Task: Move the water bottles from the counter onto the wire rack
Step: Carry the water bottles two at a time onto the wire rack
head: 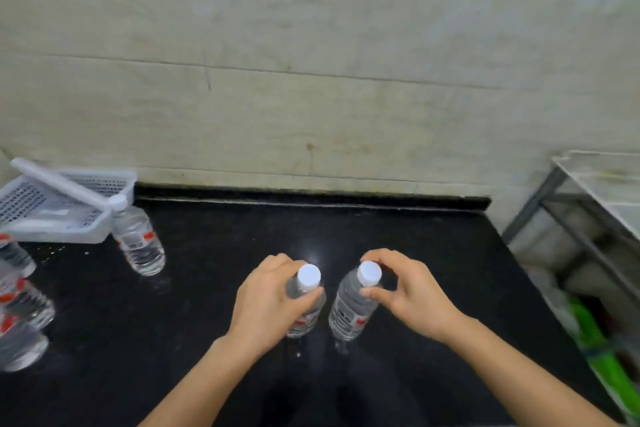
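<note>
Pickup step: L hand (pixel 273 295) curls round one bottle (pixel 307 308) at the neck, R hand (pixel 412 291) pinches 2nd bottle (pixel 351 305) below its cap, both mid-counter (pixel 346 229), prob. standing on it (bases blurred); next, lift both & carry right to rack (pixel 588 191).

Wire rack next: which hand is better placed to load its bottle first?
Likely right: the right hand grips the right bottle nearer the wire rack at right; the left hand sits farther.
</note>
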### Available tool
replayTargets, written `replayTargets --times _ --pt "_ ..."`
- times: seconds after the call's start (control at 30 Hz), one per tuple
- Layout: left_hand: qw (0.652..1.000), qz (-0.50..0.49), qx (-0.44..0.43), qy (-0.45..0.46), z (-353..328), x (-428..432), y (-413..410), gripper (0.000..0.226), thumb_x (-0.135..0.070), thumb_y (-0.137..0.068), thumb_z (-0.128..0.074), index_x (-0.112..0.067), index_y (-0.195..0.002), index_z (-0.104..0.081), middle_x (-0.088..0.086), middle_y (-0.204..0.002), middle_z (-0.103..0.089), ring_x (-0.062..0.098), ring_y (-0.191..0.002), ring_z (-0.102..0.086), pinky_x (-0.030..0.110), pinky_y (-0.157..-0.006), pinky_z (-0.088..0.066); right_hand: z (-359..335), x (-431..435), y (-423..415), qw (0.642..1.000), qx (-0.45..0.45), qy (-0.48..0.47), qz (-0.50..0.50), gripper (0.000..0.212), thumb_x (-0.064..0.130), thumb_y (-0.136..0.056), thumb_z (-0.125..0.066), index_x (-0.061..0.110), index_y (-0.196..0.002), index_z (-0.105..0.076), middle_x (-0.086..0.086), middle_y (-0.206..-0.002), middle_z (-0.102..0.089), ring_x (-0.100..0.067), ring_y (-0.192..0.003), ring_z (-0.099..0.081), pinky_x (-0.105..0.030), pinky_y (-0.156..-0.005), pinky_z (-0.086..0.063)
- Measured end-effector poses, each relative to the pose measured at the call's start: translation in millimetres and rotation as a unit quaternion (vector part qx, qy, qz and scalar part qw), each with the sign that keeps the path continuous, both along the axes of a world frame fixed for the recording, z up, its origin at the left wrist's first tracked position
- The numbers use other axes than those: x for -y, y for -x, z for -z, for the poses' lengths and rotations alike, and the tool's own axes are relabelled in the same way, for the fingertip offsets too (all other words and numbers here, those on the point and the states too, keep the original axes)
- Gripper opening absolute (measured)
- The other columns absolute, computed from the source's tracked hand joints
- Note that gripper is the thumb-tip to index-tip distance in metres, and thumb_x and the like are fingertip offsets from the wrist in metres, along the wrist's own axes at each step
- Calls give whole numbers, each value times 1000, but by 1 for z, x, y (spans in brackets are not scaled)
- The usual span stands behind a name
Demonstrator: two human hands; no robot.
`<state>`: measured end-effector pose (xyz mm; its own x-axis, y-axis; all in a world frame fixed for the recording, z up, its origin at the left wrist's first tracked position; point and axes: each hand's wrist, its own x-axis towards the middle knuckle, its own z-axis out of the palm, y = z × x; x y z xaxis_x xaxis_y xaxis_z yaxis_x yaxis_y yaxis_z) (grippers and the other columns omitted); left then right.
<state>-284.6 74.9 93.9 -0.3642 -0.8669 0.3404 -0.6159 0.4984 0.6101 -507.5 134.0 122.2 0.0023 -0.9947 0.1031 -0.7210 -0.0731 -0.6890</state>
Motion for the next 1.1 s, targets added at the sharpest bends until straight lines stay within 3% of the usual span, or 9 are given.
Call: replayTargets --times 0.1,0.27,0.4,0.53,0.6,0.7,0.87,1.0,1.1 --pt "998 48 -23 16 -16 -37 87 30 -46 -72 -72 -29 -96 -69 -18 -76 -52 4 -82 -48 18 -68 -40 -20 -60 78 998 2 28 55 35 18 -77 -77 34 -103 -59 13 -103 -64 -12 -98 -59 -28 -88 -46" --pt "991 101 -86 -14 -54 -107 227 30 -47 -72 -73 -28 -95 -72 -5 -74 -57 10 -78 -48 26 -66 -41 -52 -156 199 987 13 68 143 31 16 -76 -78 27 -101 -62 13 -98 -66 -2 -88 -60 -20 -80 -45" --pt "978 166 -122 -37 -89 -148 327 22 -43 -70 -77 -29 -86 -72 -2 -76 -60 14 -80 -51 33 -71 -46 -86 -215 286 975 6 94 199 28 17 -76 -79 23 -99 -64 11 -92 -66 -9 -84 -60 -25 -75 -46" --pt "960 233 -155 -25 -130 -165 419 18 -43 -66 -79 -29 -72 -71 -8 -67 -57 6 -69 -52 24 -64 -41 -120 -252 368 959 -2 132 250 30 20 -75 -80 22 -101 -66 7 -95 -70 -11 -90 -64 -33 -85 -51" --pt "953 256 -164 -10 -151 -170 461 22 -44 -66 -79 -23 -72 -73 -8 -62 -55 4 -66 -51 20 -57 -37 -135 -262 405 948 1 157 277 30 19 -75 -81 24 -101 -67 6 -96 -71 -11 -91 -65 -33 -87 -51" --pt "945 277 -174 -5 -172 -168 522 26 -45 -65 -80 -22 -77 -76 -3 -69 -65 5 -65 -55 25 -60 -41 -150 -267 459 932 14 193 305 30 19 -73 -82 32 -95 -66 6 -95 -72 -13 -91 -66 -36 -87 -52" --pt "925 319 -204 -37 -191 -146 621 23 -41 -65 -81 -26 -82 -78 -10 -76 -70 -2 -70 -63 26 -64 -49 -164 -258 546 920 25 215 328 27 13 -73 -82 25 -93 -68 -2 -95 -73 -24 -90 -65 -39 -86 -51" --pt "914 345 -201 -73 -206 -118 700 22 -40 -67 -80 -21 -76 -77 3 -80 -71 15 -78 -70 43 -73 -57 -180 -236 614 913 41 203 350 28 7 -72 -81 22 -91 -67 -8 -89 -72 -13 -77 -58 -38 -79 -51" --pt "912 347 -204 -87 -208 -102 753 19 -38 -68 -80 -20 -74 -76 8 -79 -70 19 -75 -69 41 -70 -55 -188 -217 664 912 29 194 359 27 10 -72 -81 24 -88 -65 0 -84 -69 -11 -74 -57 -34 -75 -49"
